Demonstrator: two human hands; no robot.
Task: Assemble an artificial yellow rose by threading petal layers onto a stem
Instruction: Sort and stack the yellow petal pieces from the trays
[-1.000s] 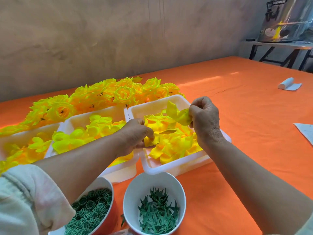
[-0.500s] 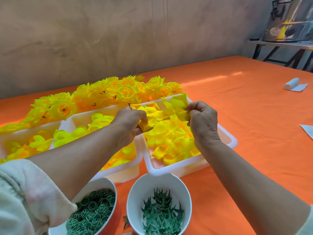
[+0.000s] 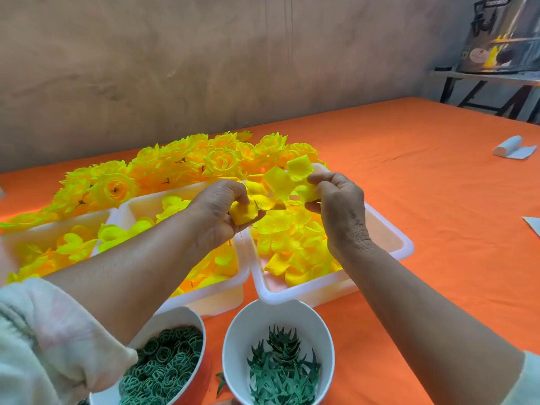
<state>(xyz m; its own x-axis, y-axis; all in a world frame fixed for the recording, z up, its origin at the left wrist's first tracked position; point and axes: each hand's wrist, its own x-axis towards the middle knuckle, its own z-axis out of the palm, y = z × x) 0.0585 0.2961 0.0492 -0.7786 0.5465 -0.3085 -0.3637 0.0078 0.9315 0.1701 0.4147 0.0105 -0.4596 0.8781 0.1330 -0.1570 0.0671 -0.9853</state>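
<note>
Yellow petal layer (image 3: 279,184), thin bright fabric with rounded, lightly creased lobes, is held spread between both hands above the right-hand white tray (image 3: 404,247) of loose petals on the orange table (image 3: 423,185). The left hand (image 3: 217,211) pinches a lower lobe in curled fingers; the right hand (image 3: 339,206) pinches the opposite edge.

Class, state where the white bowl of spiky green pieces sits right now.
Head view, bottom centre: the white bowl sits right of the bowl of green rings, just nearer the person than the tray of loose yellow petals.
</note>
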